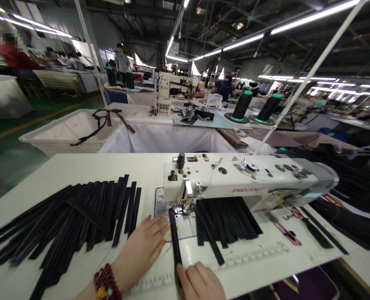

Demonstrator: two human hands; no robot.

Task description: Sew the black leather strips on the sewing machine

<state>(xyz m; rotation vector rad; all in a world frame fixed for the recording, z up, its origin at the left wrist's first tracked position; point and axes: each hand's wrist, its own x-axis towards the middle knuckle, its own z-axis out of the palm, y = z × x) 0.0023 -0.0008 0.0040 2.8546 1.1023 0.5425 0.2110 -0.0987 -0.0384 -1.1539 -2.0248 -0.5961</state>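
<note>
A black strap [174, 237] runs from the presser foot of the white sewing machine [244, 179] toward me. My left hand [143, 248] lies flat on the table just left of the strap, fingers stretched out and touching its edge. My right hand [200, 282] sits at the near end of the strap with its fingers curled, the thumb pressing on the strap. A beaded bracelet [106, 283] is on my left wrist.
A big pile of black straps [69, 218] covers the table on the left. More straps [225, 221] lie under the machine arm. Pink-handled snips [285, 233] lie to the right. Behind stand a white bin [66, 133], thread cones [241, 106] and other workers.
</note>
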